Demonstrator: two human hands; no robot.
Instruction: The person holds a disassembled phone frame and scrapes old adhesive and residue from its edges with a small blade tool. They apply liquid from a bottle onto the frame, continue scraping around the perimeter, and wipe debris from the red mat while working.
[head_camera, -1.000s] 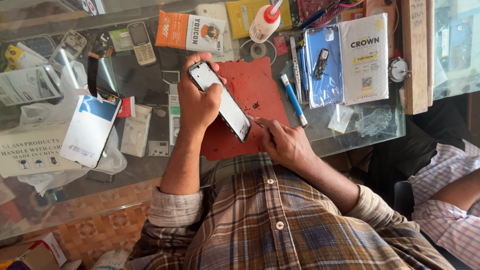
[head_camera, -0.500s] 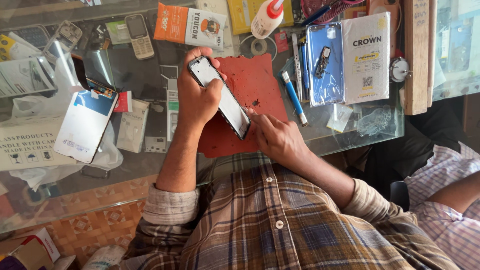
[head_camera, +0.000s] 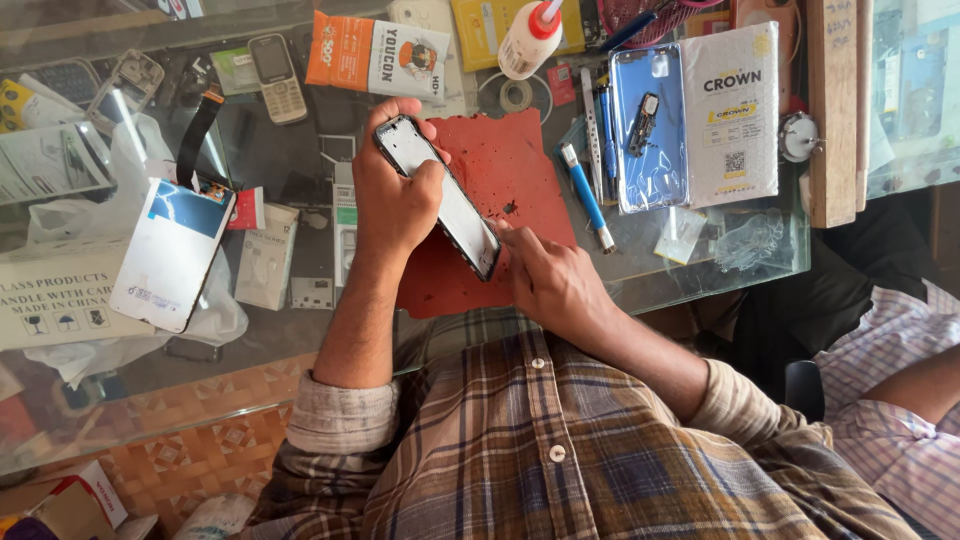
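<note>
My left hand (head_camera: 392, 195) grips a phone screen frame (head_camera: 440, 195), black-edged with a pale panel, tilted above a red work mat (head_camera: 520, 165) on the glass table (head_camera: 700, 262). My right hand (head_camera: 545, 280) is at the frame's lower end, its fingertips pressed against the edge there. Whether a small tool is between those fingers I cannot tell.
A blue-handled tool (head_camera: 587, 195), a blue phone back cover (head_camera: 650, 130), a white packet (head_camera: 730, 115), a glue bottle (head_camera: 528, 35), an orange packet (head_camera: 375, 55), a keypad phone (head_camera: 275, 75) and a white screen panel (head_camera: 170, 255) lie around. Another person's checked sleeve (head_camera: 900, 360) is at right.
The view has shifted slightly. My hands keep nearly the same hold, with the right fingertips staying at the frame's lower end.
</note>
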